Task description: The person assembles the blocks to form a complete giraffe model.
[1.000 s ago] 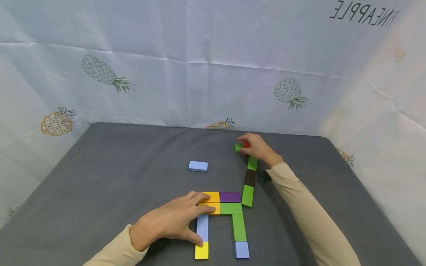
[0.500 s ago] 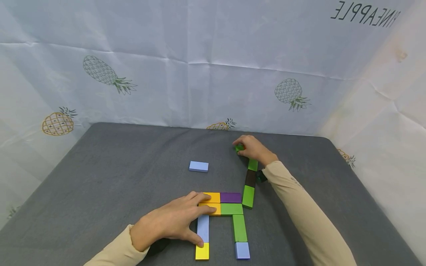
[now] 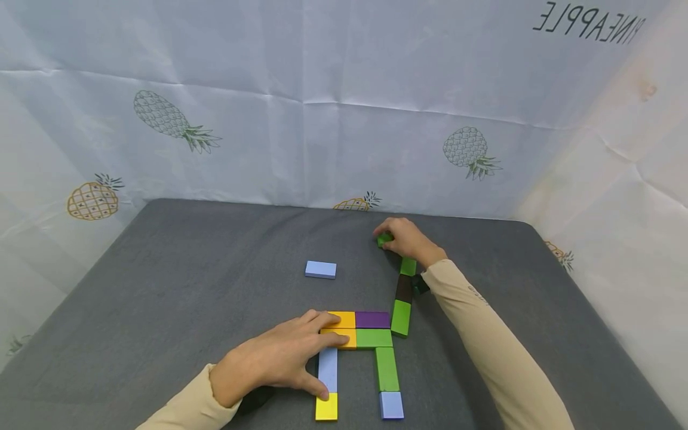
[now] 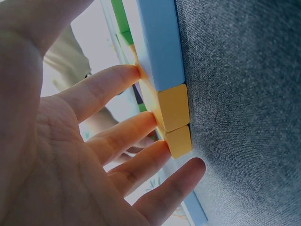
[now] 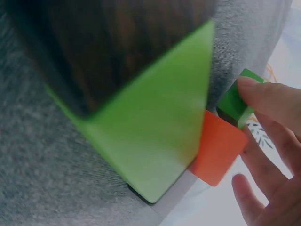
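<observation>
My left hand (image 3: 279, 352) rests with spread, fairly straight fingers on the row of flat blocks near the table's front. In the left wrist view, its fingertips touch two yellow-orange blocks (image 4: 174, 108); a light-blue block (image 4: 160, 42) adjoins them. The head view shows its thumb on a yellow block (image 3: 326, 408). At the far right, my right hand (image 3: 408, 240) pinches a small green block (image 5: 236, 98) between thumb and fingers. An orange-red block (image 5: 219, 148) lies beside it, against a larger green block (image 5: 155, 122), in the right wrist view.
A purple block (image 3: 372, 320), a green block (image 3: 373, 338) and another green block (image 3: 387, 368) continue the layout. A dark brown block (image 3: 404, 288) lies in the line at right. One light-blue block (image 3: 321, 269) lies apart on the grey table (image 3: 215, 269). A pineapple-print curtain (image 3: 322, 149) hangs behind.
My right hand has shifted slightly left, from the orange-red block to the small green one, and its fingers have closed on that block. My left hand has stayed in place.
</observation>
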Demonstrator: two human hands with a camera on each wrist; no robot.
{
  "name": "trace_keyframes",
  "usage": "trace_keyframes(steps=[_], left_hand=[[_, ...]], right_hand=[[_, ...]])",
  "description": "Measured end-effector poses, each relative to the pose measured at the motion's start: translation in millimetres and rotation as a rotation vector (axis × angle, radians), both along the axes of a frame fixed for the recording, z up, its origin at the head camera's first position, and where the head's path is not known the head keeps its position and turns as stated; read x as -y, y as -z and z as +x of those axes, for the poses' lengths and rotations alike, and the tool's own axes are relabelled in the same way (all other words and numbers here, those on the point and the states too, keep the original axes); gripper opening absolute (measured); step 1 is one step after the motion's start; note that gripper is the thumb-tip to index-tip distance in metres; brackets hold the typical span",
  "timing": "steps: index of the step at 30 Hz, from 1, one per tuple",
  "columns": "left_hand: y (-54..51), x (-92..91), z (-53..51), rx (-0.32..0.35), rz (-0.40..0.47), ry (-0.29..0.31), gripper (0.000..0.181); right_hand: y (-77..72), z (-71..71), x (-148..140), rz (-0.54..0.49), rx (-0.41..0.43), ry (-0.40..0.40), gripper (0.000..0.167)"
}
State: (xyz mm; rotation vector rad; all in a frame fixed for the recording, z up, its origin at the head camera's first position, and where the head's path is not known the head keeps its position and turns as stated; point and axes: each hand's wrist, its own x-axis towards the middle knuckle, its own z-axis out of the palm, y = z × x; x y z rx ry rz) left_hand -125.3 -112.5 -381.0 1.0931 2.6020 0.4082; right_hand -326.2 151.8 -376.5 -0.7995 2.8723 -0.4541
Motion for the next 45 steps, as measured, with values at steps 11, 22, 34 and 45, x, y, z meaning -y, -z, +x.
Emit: trace_keyframes(steps=[11,22,34,45], left_hand=[[0.4,-0.2,1.6,-0.025,0.002,0.001,0.074],[1.0,0.0,1.6,-0.024,0.001,0.0,0.074],[0.9,-0.2,1.5,-0.019,-0.002,0.002,0.074],[1.2,-0.2,0.9,-0.012,-0.003,-0.001,0.075]], right_hand=[[-13.0,-0.6,-15,-0.129,-0.004,0.014,0.035],[-18.2,-2.0,-32,-0.144,0.024,0.066,0.037],[-16.8,-4.7,-50,-0.159,0.019,0.147,0.035],[-2.2,-7.6,-62,-0.191,-0.021,0.188,0.033]])
